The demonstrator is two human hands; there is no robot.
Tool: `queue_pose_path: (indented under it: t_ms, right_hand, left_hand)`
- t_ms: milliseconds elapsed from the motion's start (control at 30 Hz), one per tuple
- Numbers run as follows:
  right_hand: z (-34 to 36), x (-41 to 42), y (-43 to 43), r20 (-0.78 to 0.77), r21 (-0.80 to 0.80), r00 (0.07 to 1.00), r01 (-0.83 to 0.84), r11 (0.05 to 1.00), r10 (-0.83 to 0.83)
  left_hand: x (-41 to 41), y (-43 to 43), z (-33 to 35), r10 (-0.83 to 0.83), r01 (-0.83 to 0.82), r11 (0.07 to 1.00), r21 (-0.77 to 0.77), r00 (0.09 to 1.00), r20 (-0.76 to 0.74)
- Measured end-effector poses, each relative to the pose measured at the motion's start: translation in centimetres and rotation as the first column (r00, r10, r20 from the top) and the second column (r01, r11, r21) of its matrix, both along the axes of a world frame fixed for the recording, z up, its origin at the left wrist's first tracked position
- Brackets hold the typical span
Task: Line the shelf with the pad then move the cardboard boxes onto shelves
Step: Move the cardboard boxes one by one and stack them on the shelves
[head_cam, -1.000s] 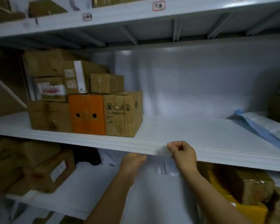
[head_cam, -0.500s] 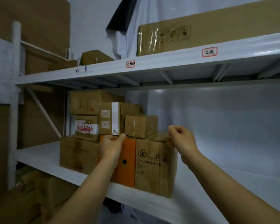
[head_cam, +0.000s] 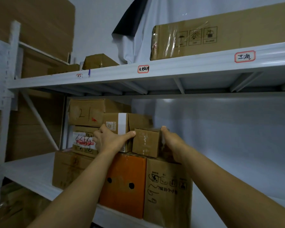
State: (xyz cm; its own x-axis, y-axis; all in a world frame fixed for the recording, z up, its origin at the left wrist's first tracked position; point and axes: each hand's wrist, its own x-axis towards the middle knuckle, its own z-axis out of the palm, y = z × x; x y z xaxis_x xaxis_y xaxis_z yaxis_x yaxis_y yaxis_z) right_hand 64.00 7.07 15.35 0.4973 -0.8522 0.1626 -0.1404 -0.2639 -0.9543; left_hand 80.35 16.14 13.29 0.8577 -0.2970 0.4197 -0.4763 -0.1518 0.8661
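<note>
The small brown cardboard box (head_cam: 146, 142) looks light and stiff and suits a side clamp: the spread left hand (head_cam: 111, 140) thumbs its left edge, and the right hand (head_cam: 171, 143) flanks its right side, fingers hidden.

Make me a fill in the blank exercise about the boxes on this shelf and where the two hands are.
The small cardboard box sits between the left hand and the right hand, resting partly on a box coloured ____ with two round holes.
The handwritten number on the top left box is ____.
The long box with three printed symbols lies on the shelf ____ the small cardboard box.
Missing words: orange; 21; above.
</note>
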Motion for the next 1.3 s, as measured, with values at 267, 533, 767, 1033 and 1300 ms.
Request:
queue_pose_path:
  t_ms: [267,533,767,1033,1300]
  right_hand:
    - [0.4,1.1,-0.1,0.051,0.1,0.999,-0.015,0.995,0.01]
    - [1.0,-0.5,-2.3,0.188,0.191,0.978,0.048,0.98,-0.085]
    - [0.8,-2.4,-3.1,0.325,0.205,0.945,-0.039,0.978,-0.031]
    - [0.7,-5.9,-3.6,0.535,0.033,0.84,-0.136,0.99,0.097]
    - [-1.6,-9.5,-2.2,0.735,0.149,0.662,-0.367,0.918,0.146]
  left_hand:
    - [0.1,-0.7,0.5,0.023,-0.025,0.998,0.055,0.999,0.035]
    - [-0.6,-1.2,1.9,-0.282,0.239,0.938,-0.252,0.948,-0.151]
    - [-3.4,-0.2,3.2,-0.687,0.468,0.681,-0.563,0.674,-0.271]
    - [-7.1,1.2,4.4,-0.804,0.61,0.542,-0.579,0.577,-0.144]
    - [-8.7,2.7,2.6,-0.873,0.585,0.381,-0.716,0.482,-0.07]
